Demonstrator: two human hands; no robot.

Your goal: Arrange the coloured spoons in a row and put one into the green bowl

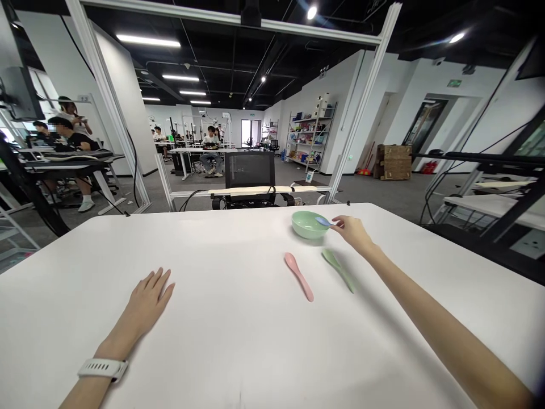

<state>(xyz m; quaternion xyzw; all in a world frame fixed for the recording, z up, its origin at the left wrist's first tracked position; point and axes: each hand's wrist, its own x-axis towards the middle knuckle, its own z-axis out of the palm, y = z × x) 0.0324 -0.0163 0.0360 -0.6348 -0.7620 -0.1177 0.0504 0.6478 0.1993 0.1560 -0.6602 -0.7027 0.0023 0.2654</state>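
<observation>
Right hand: the right hand (351, 234) reaches ahead and is closed in a light pinch, fingertips gripping a pale blue spoon (322, 221), whose far end lies at the bowl's rim.

Left hand: the left hand (147, 301) lies flat and relaxed on the table, fingers spread, holding nothing. A white watch band (102, 369) circles the left wrist; no writing on it can be read.

Things by the right hand: a mint-green bowl (307, 224), smooth, round and glossy, possibly plastic, sits just past the right fingertips. Nearer the person and below the right hand, a pink spoon (298, 275) and a green spoon (338, 270) lie apart on the table, both with smooth, rounded shapes.

Surface: both hands are over a white table (238, 363) with a smooth, matte top.

Beyond the hands: past the table stand a black mesh chair (250, 176), a metal shelf unit (310, 136) of mixed items, and a slatted wooden crate (394, 162). Other people sit at desks far off.

Writing: a small sign (84, 98) far beyond the left hand reads 13.
</observation>
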